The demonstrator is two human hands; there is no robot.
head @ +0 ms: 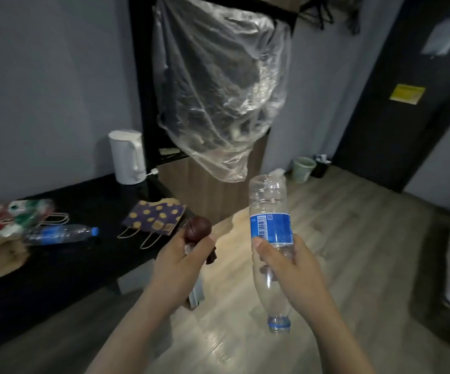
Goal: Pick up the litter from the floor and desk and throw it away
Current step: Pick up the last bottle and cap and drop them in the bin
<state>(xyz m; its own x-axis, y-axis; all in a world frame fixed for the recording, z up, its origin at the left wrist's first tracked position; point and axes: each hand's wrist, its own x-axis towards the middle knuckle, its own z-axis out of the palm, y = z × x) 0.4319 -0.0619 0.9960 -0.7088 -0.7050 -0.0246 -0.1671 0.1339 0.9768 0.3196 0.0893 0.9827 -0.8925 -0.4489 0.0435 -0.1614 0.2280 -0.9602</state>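
Note:
My right hand [288, 265] grips an empty clear plastic bottle [268, 201] with a blue label, held upside down with its neck pointing at the floor. My left hand [180, 263] is closed around a dark red round fruit [198, 225] together with a small wrapper and a flat carton that hangs below the palm. On the black desk [89, 268] lie another clear bottle with a blue cap [62, 234], a spotted paper bag [153, 215] and crumpled coloured wrappers [16, 211]. Two small bins, one pale green [302, 168] and one black [321, 164], stand on the floor by the far wall.
A white kettle [126, 156] stands at the desk's far end. A large clear plastic bag [218, 90] hangs from a dark rack ahead. A beige fuzzy item [0, 257] lies at the desk's left. A dark door [407, 98] is at right, wooden floor between.

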